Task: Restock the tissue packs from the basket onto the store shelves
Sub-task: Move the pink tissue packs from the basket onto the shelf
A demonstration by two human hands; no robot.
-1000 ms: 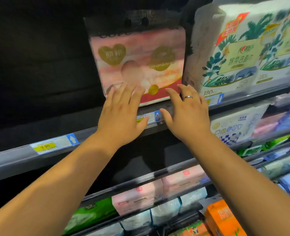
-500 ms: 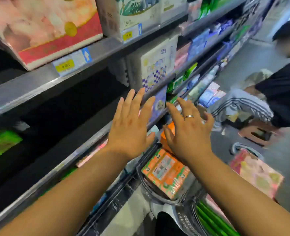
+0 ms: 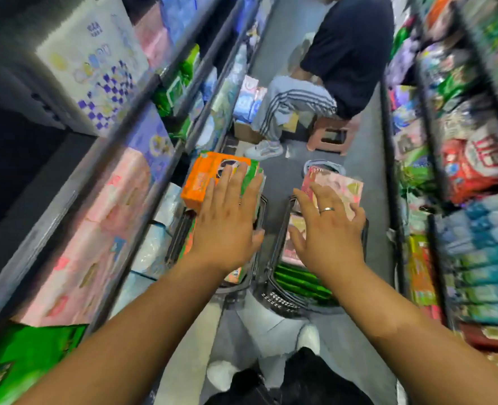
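A second ago both hands lay flat against a pink pack on an upper shelf, pressing it into place; half a second ago the view was already swinging down past the shelves (image 3: pixel 75 176). Now it looks at the floor of the aisle, where two baskets stand side by side. So that pack reads as shelved, and the next pick-up is starting.

The left hand (image 3: pixel 227 226) hangs over the left basket (image 3: pixel 177 232), fingers straight and spread above an orange pack (image 3: pixel 198 182) that sits on top of it. The right hand (image 3: pixel 329 232) reaches over the right basket (image 3: pixel 275 301), fingers spread above a pink pack (image 3: pixel 344 185), with green packs (image 3: pixel 300 283) lower down nearer the body. Each grip is wide and holds nothing; whether the fingertips already touch the packs cannot be told through the blur.

Stock remains in both baskets, so the job is far from done. Further up the aisle another person (image 3: pixel 350 54) sits on a stool (image 3: pixel 332 135), well apart from the baskets
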